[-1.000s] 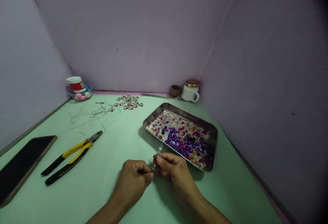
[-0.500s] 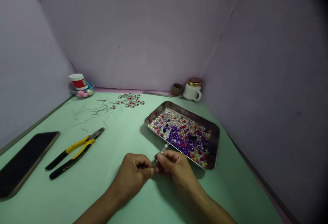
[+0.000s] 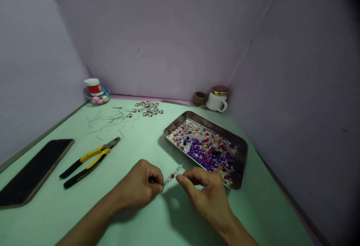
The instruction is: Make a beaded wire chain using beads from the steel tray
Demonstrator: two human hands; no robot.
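Near the front middle of the table, my left hand (image 3: 143,184) pinches the lower end of a short beaded wire (image 3: 173,176). Clear or white beads and one red bead show on it, and it slants up to the right. Close to the strand's right side is my right hand (image 3: 206,193), its thumb and forefinger nearly together; whether they touch the strand or hold anything small is unclear. Just behind that hand lies a metal tray (image 3: 242,163) of purple, red, black and clear beads (image 3: 201,150).
Yellow-black pliers (image 3: 88,161) and a phone (image 3: 36,171) lie at left. Behind them are wire pieces (image 3: 112,118) and red-beaded loops (image 3: 147,109). A bowl (image 3: 87,98) with a white-red tub (image 3: 95,87), a small brown cup (image 3: 199,98) and a lidded white mug (image 3: 216,101) stand at the back.
My right hand has moved right, away from my left hand, and its hold on the strand has loosened. More of the strand, with its red bead, now shows. The view has shifted slightly.
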